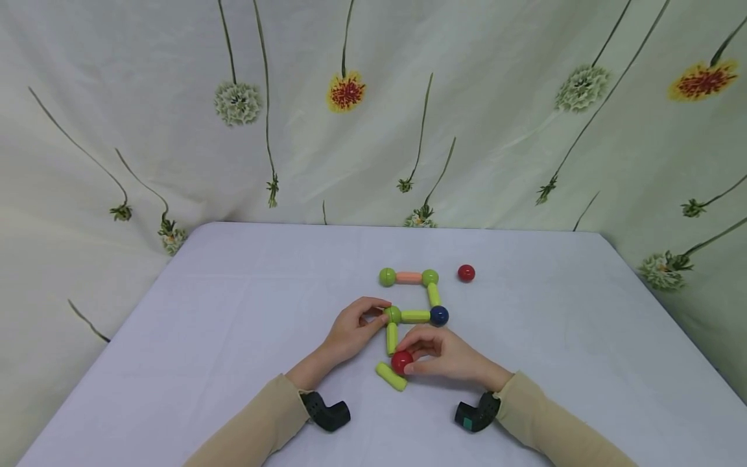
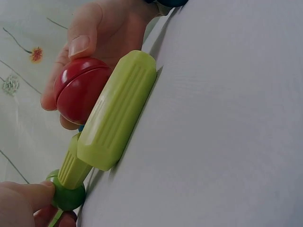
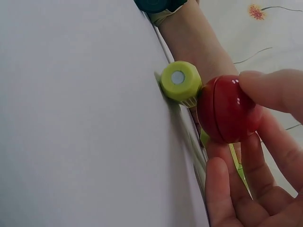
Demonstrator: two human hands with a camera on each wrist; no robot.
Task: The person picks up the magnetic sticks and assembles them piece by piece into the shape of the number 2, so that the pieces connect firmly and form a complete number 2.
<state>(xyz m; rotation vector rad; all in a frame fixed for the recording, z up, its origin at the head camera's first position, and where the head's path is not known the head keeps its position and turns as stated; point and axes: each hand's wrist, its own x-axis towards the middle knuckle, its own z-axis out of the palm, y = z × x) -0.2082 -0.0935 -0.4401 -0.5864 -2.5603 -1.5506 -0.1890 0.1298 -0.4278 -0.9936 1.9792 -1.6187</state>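
Note:
My left hand (image 1: 353, 327) pinches a green ball (image 1: 393, 314) between thumb and fingers. From that ball one yellow-green rod (image 1: 415, 316) runs right to a dark blue ball (image 1: 439, 316), and another yellow-green rod (image 1: 391, 338) points toward me. With thumb and fingertips, my right hand (image 1: 440, 353) holds a red ball (image 1: 401, 362) at the near end of that second rod. A loose yellow-green rod (image 1: 391, 377) lies slantwise on the table just in front of the red ball; its end (image 3: 178, 77) shows a pale round disc in the right wrist view.
Beyond the blue ball, a yellow-green rod (image 1: 434, 294) leads to a green ball (image 1: 430, 277), then a salmon rod (image 1: 408, 277) and another green ball (image 1: 387, 277). A separate red ball (image 1: 466, 273) lies at the back right. A flowered cloth (image 1: 490, 117) hangs behind the white table (image 1: 233, 292).

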